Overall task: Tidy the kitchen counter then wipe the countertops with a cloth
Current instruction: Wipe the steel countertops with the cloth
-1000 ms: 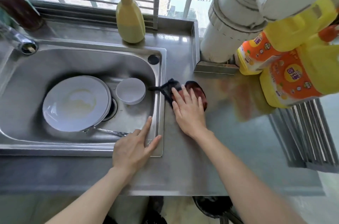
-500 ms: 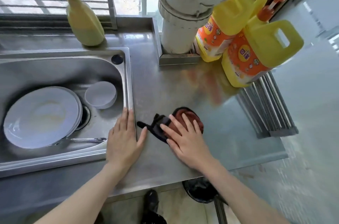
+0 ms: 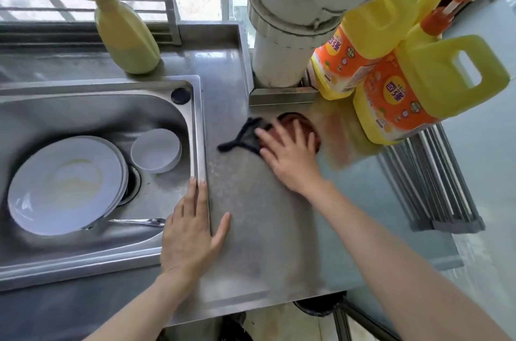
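Two hands on steel counter (image 3: 251,243). Right hand (image 3: 289,155): flat, fingers spread, pressing dark red-and-black cloth (image 3: 296,124) near counter's back edge, beside two yellow jugs (image 3: 413,89). Left hand (image 3: 190,234): flat, open, across sink (image 3: 199,128) rim at counter's front. Sink holds plates (image 3: 65,184), bowl (image 3: 156,149), spoon (image 3: 136,222).

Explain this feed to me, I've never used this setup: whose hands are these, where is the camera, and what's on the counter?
There is no machine: a person wears one wide-angle camera on the head, looking down. The right hand presses flat on a dark red and black cloth on the steel countertop. The left hand rests flat on the sink edge, holding nothing. In the sink lie plates, a bowl and a utensil. Two yellow jugs stand behind the cloth, beside a white pipe. A yellow spray bottle stands by the window.
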The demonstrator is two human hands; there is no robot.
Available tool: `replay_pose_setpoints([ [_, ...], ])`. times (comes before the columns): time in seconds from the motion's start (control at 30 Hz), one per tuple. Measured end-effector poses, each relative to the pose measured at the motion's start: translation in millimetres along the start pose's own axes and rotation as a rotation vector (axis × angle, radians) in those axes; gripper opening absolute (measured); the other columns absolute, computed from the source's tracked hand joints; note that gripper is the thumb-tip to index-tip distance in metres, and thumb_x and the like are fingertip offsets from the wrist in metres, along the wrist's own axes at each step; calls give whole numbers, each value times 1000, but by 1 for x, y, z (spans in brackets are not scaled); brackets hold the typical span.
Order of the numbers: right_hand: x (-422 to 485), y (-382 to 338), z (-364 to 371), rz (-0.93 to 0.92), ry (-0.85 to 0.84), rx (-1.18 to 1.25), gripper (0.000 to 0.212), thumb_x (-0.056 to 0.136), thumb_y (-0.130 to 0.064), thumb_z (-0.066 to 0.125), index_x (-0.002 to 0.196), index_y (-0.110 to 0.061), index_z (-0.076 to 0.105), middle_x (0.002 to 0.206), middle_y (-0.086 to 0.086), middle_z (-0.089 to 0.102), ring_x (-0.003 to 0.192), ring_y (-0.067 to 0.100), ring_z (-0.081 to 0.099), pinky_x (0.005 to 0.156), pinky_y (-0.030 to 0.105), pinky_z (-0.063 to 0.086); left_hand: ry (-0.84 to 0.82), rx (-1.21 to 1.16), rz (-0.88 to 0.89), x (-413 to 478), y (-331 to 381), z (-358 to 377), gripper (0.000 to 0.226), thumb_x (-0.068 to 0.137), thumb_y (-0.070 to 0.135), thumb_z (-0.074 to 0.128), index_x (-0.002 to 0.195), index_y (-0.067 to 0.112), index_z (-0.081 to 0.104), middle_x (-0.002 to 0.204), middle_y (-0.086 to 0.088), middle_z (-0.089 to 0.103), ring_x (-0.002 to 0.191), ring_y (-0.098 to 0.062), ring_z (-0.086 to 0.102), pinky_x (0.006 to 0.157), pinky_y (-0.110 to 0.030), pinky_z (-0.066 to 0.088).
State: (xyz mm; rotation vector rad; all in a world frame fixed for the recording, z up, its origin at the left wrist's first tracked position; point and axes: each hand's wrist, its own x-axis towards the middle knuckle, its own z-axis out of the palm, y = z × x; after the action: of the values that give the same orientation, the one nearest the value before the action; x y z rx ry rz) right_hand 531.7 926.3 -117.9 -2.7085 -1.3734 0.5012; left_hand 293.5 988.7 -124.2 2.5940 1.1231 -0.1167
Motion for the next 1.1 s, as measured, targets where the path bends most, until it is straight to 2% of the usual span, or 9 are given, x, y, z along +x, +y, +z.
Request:
replay_pose_setpoints([
  [0.1, 10, 18, -7, 417, 74, 118, 48, 97, -52, 18, 144, -48, 8, 159, -4, 1, 142, 40, -6, 110, 64, 0, 5, 4, 5, 1, 0, 0, 77, 85, 60, 30, 146, 15, 19, 152, -7, 28, 125, -28, 47, 96, -41, 44],
  [0.17, 4, 8, -4, 535, 119, 161, 48, 98, -49, 17, 145, -46, 7, 159, -3, 0, 141, 42, -8, 109, 66, 0, 1, -3, -5, 1, 1, 0, 77, 85, 61, 30, 146, 16, 18, 153, -6, 27, 127, -27, 45, 97, -41, 43],
  [0.33, -55, -25, 19, 11, 22, 16, 48, 95, -55, 18, 143, -51, 11, 158, -9, 3, 143, 36, -3, 109, 64, 2, -5, -10, 4, 0, 2, -4, 78, 84, 62, 27, 147, 17, 17, 154, -6, 23, 128, -28, 41, 99, -42, 39],
  [0.4, -64, 7, 15, -16, 44, -40, 51, 91, -59, 14, 142, -51, 14, 158, -10, 8, 144, 35, 3, 111, 63, 8, -1, -11, 10, -1, 2, -4, 79, 84, 63, 27, 147, 17, 15, 155, -5, 20, 130, -28, 39, 101, -41, 38],
  [0.6, -47, 68, -2, 577, 158, 143, 50, 98, -47, 21, 146, -41, 11, 158, 3, 10, 142, 40, 3, 110, 64, 7, 41, -9, 12, -1, 3, -1, 78, 84, 60, 33, 147, 16, 17, 155, -6, 21, 129, -29, 40, 100, -42, 38],
  [0.83, -104, -8, 37, -43, 82, 11, 49, 94, -54, 22, 142, -49, 19, 157, -7, 12, 144, 34, 4, 110, 62, 6, 6, -24, 24, -1, 2, -3, 80, 84, 64, 27, 148, 18, 10, 157, -3, 13, 135, -29, 32, 105, -44, 34],
  [0.9, -111, 19, 32, 72, 96, 4, 49, 93, -56, 21, 142, -49, 17, 158, -8, 11, 144, 33, 4, 111, 61, 6, 13, -25, 27, -2, 3, -5, 79, 85, 63, 28, 148, 18, 11, 157, -3, 13, 135, -30, 33, 104, -44, 34],
  [1.03, -130, 52, 28, 656, 249, 177, 48, 98, -47, 24, 145, -42, 16, 158, 1, 12, 143, 38, 3, 111, 62, 6, 25, -26, 20, -2, 5, -5, 78, 88, 60, 37, 148, 18, 10, 157, -2, 11, 135, -30, 33, 103, -44, 35],
  [1.1, -145, 34, 34, 727, 259, 208, 48, 99, -44, 24, 146, -40, 16, 158, 2, 12, 143, 38, 4, 110, 61, 6, 17, -30, 17, -1, 5, -5, 79, 88, 60, 37, 148, 18, 8, 157, -1, 10, 137, -29, 30, 104, -45, 34],
])
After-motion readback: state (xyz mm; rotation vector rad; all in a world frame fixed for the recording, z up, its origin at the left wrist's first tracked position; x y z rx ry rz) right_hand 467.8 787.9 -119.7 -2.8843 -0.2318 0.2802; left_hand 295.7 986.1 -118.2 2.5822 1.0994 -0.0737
